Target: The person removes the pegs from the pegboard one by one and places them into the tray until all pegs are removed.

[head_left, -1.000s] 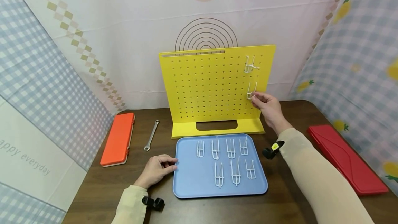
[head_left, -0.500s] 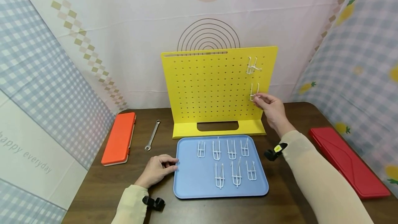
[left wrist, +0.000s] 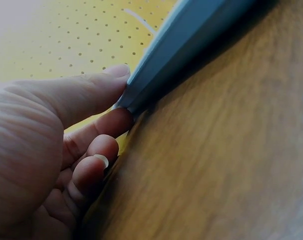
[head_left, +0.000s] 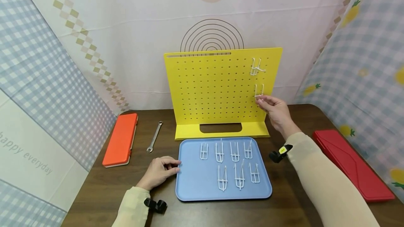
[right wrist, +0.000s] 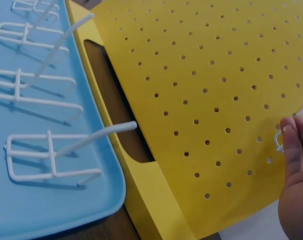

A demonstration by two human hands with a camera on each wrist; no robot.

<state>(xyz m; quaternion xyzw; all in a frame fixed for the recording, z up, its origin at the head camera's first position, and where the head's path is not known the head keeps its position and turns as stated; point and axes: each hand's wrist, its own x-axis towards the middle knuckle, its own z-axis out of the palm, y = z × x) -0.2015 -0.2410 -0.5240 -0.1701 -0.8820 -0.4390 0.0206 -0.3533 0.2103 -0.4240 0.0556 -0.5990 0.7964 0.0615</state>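
My right hand (head_left: 277, 111) pinches a white wire pegboard hook (head_left: 259, 90) against the yellow pegboard (head_left: 214, 90), low on its right side. The fingers cover the hook's lower end; in the right wrist view only a bit of the hook (right wrist: 278, 142) shows beside them. Above it, another white hook (head_left: 254, 69) hangs on the board. My left hand (head_left: 161, 171) holds the left rim of the blue tray (head_left: 189, 185). In the left wrist view its thumb (left wrist: 99, 92) lies on the tray's edge (left wrist: 156, 65), with the index finger below. Several white hooks (head_left: 222, 179) lie on the tray.
A wrench (head_left: 154, 137) and an orange case (head_left: 120, 141) lie on the dark wooden table (head_left: 240, 214) to the left. A red case (head_left: 353, 165) lies to the right, beside my right forearm. A cloth backdrop (head_left: 126, 45) hangs behind the pegboard.
The head view has shifted slightly. My right hand stays at the lower hook, with its fingertips now over the hook's lower end. My left hand has not moved from the tray rim.
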